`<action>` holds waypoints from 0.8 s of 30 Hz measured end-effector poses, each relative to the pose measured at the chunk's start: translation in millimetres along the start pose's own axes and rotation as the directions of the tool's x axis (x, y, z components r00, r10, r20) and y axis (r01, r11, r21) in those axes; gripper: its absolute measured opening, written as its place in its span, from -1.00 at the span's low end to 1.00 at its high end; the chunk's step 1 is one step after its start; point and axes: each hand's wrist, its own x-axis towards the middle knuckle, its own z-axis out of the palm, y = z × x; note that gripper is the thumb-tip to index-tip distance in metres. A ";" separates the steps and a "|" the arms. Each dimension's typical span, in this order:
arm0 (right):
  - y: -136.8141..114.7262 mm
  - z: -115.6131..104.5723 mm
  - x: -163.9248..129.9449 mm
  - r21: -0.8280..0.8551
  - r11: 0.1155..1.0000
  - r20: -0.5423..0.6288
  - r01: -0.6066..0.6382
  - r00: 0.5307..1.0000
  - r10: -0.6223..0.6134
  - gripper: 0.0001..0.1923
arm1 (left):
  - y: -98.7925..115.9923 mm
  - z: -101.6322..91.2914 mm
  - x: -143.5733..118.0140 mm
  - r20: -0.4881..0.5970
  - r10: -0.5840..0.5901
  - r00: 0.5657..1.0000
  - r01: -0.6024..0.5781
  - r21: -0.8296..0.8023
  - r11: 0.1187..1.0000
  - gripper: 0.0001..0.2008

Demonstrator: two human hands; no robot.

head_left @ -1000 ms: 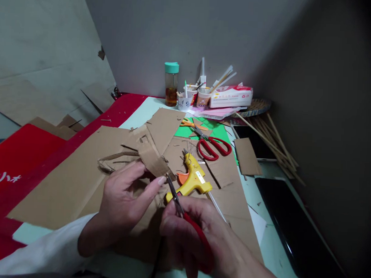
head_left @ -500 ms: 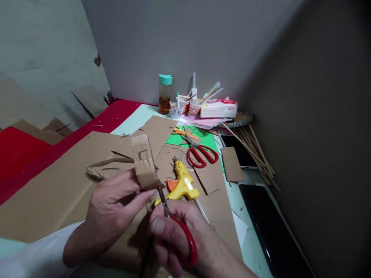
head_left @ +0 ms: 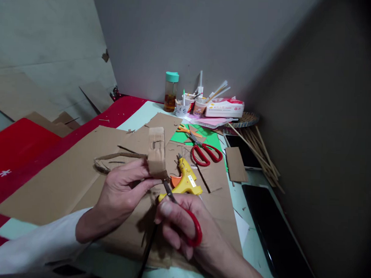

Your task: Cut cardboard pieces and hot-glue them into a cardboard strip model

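Curled around red-handled scissors, the right grip holds their blades at the lower edge of a folded cardboard piece, pinched by the left grip. This piece now stands more upright than one second ago, perhaps easier to reach. Cardboard sheets lie on the tabletop, under a yellow glue gun (just beyond the scissors); behind is a grey wall.

Two hands, two pairs of red-handled scissors, one glue gun, three cups, one bottle
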 end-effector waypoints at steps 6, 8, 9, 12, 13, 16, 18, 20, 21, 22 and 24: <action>2.0 -0.6 -0.9 0.107 0.994 0.025 0.023 0.999 -0.026 -0.43 | -3.5 0.3 -3.7 -0.019 0.173 0.985 -0.171 0.081 0.982 -0.64; 3.4 0.7 -0.9 0.118 0.992 0.043 0.033 0.998 -0.038 -0.48 | -3.6 -0.7 -4.6 -0.032 0.163 0.986 -0.161 0.063 0.985 -0.63; 3.9 1.7 -0.8 0.110 0.993 0.050 0.036 0.998 -0.041 -0.51 | -2.8 -1.3 -4.5 -0.042 0.150 0.988 -0.148 0.047 0.988 -0.64; 3.6 6.0 -0.2 0.066 0.997 0.056 0.041 0.997 -0.045 -0.48 | 3.1 -3.4 -0.6 -0.050 0.122 0.991 -0.122 -0.001 0.993 -0.66; 2.5 7.7 0.1 0.055 0.997 0.062 0.046 0.997 -0.049 -0.46 | 6.2 -4.4 1.8 -0.044 0.107 0.993 -0.108 -0.021 0.994 -0.66; -5.0 12.4 0.5 0.046 0.996 0.098 0.070 0.992 -0.074 -0.45 | 17.5 -8.5 11.4 0.003 0.032 0.999 -0.032 -0.131 0.991 -0.69; -13.0 14.9 0.8 0.035 0.995 0.129 0.092 0.987 -0.095 -0.49 | 24.8 -11.8 18.3 0.027 -0.012 1.000 0.017 -0.214 0.977 -0.70; -20.5 16.7 1.8 0.022 0.993 0.147 0.115 0.982 -0.117 -0.53 | 29.8 -14.2 23.8 0.009 -0.026 1.000 0.027 -0.252 0.967 -0.70; -23.1 17.2 2.7 0.012 0.992 0.144 0.123 0.982 -0.124 -0.54 | 31.0 -14.8 25.8 -0.002 -0.030 1.000 0.029 -0.259 0.966 -0.69; -24.4 17.3 3.8 0.003 0.992 0.135 0.129 0.982 -0.129 -0.54 | 31.2 -14.7 27.1 -0.008 -0.031 0.999 0.027 -0.264 0.964 -0.68; -23.4 16.5 6.2 -0.016 0.991 0.097 0.132 0.987 -0.130 -0.51 | 28.7 -12.9 27.8 0.001 -0.026 1.000 0.025 -0.275 0.961 -0.68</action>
